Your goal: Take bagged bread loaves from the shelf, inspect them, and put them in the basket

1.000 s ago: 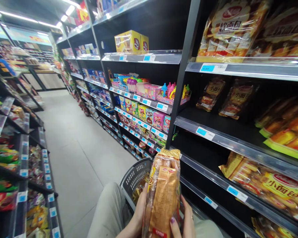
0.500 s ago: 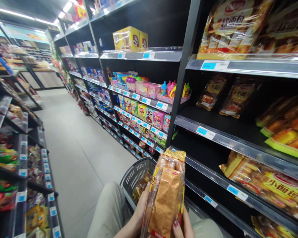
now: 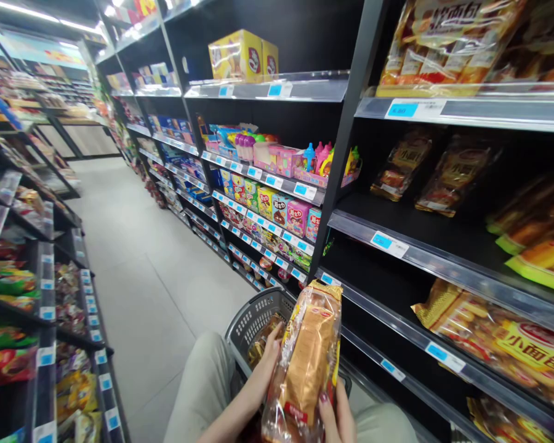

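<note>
A long clear bag of bread (image 3: 307, 360) with an orange label stands upright low in the middle of view, over a grey plastic basket (image 3: 253, 317). My left hand (image 3: 268, 360) grips the bag's left side. My right hand (image 3: 337, 418) clasps its lower right edge, fingers closed on the wrapper. More packets lie inside the basket, partly hidden by the bag.
Black shelving on the right holds bread bags (image 3: 498, 341) on the lower shelf and more above (image 3: 443, 43). Colourful snack boxes (image 3: 277, 209) and a yellow box (image 3: 240, 55) fill the shelves further along. Shelves of snack packets (image 3: 13, 289) line the left. Grey aisle floor (image 3: 133, 258) runs ahead.
The bag of bread has tilted a little to the right and sits slightly lower in view. The view has shifted slightly. Both hands keep their hold.
</note>
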Tool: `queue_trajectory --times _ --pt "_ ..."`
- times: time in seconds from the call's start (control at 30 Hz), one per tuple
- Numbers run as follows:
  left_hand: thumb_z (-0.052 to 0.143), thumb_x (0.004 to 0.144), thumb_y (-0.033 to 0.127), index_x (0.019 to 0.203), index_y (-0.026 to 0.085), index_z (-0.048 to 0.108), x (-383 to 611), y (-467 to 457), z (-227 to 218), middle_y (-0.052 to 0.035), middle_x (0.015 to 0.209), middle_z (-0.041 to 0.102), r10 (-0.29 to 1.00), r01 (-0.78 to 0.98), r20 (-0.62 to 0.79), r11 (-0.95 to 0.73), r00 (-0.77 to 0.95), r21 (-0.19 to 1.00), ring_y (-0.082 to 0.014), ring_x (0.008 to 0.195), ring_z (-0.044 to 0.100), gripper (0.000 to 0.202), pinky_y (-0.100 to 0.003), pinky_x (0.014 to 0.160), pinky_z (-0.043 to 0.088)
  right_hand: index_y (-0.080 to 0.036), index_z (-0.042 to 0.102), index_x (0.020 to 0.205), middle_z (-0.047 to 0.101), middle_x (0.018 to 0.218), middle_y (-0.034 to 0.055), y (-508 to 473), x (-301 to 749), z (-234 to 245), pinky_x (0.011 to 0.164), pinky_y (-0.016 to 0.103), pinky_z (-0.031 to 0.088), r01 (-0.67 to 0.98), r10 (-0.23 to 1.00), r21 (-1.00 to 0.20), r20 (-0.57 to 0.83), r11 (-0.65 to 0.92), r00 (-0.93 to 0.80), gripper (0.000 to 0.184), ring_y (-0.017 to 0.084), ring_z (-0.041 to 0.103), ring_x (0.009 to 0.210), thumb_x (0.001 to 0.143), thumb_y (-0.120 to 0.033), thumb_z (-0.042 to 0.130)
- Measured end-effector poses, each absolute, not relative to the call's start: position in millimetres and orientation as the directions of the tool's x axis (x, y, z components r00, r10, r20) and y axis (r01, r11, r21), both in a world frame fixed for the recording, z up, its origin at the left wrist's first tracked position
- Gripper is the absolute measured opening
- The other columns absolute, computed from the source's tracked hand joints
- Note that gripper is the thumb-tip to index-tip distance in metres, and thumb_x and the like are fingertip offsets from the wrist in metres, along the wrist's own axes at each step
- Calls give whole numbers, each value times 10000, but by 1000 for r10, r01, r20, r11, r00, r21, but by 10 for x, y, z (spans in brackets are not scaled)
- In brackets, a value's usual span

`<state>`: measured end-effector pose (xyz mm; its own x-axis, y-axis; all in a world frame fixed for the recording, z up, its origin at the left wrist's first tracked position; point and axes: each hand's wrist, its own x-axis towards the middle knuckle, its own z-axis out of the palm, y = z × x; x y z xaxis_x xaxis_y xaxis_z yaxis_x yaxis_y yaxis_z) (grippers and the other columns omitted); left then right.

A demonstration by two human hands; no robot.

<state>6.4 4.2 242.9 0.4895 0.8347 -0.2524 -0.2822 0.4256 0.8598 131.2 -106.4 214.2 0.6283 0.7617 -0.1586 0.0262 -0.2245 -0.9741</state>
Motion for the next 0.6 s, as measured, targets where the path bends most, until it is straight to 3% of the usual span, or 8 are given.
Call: queue_trajectory --times 0.1,0.17,0.23,0.33,0.43,0.47,0.53,0.6 --pt "646 706 473 1427 248 189 -259 -29 2406 -38 1504 209 767 -110 -210 342 606 933 -264 1384 137 882 -395 1131 124 -80 477 1267 610 1183 141 -1003 1228 1869 946 312 430 -40 743 -945 -280 -324 607 781 278 516 1164 744 -660 451" --pt "700 649 330 1424 275 183 -448 -93 2390 -9 1496 237 672 -31 -313 447 672 894 -263 1374 180 933 -384 1120 172 -47 437 1290 556 1245 175 -958 1127 1653 1000 362 384 -58 744 -922 -344 -382 573 874 303 471 1207 725 -714 405" --pt "671 605 207 1417 290 191 -589 -122 2356 2 1438 364 594 -23 -450 620 667 785 -257 1321 315 947 -367 1076 272 -23 414 1302 530 1265 203 -908 1009 1449 1021 377 361 -39 772 -901 -392 -433 500 951 313 451 1225 697 -756 382" --pt "576 578 188 1370 191 304 -755 -7 2221 -53 1167 627 527 -116 -631 812 570 573 -262 1031 594 837 -363 903 442 -66 412 1318 443 1355 168 -825 892 1219 1060 350 313 3 863 -899 -418 -437 283 967 267 385 1282 683 -790 333" --pt "515 641 290 1127 23 524 -920 349 1939 -95 760 698 397 -82 -809 911 433 404 -223 674 647 555 -318 702 501 -118 448 1302 497 1318 136 -781 974 1062 1034 363 351 62 915 -913 -403 -402 -3 849 241 472 1217 740 -739 310" --pt "510 654 306 1048 21 558 -965 511 1811 -89 712 687 390 -56 -824 913 411 404 -210 641 637 489 -301 673 502 -126 473 1284 553 1259 141 -796 1055 1011 998 374 394 111 910 -910 -408 -399 -69 790 246 536 1149 759 -701 337" --pt "531 621 246 1034 91 561 -1013 870 1519 -52 717 680 463 0 -773 858 433 514 -213 691 644 443 -298 679 503 -163 532 1235 628 1153 136 -899 1280 898 898 392 475 255 899 -878 -433 -405 -64 643 262 626 993 771 -596 427" --pt "538 578 189 1071 157 540 -990 1239 1206 -13 739 670 548 118 -742 768 385 629 -210 721 644 494 -298 677 504 -216 655 1072 667 1074 126 -1097 1544 792 914 443 458 462 905 -779 -368 -425 213 457 310 611 1009 742 -495 507"
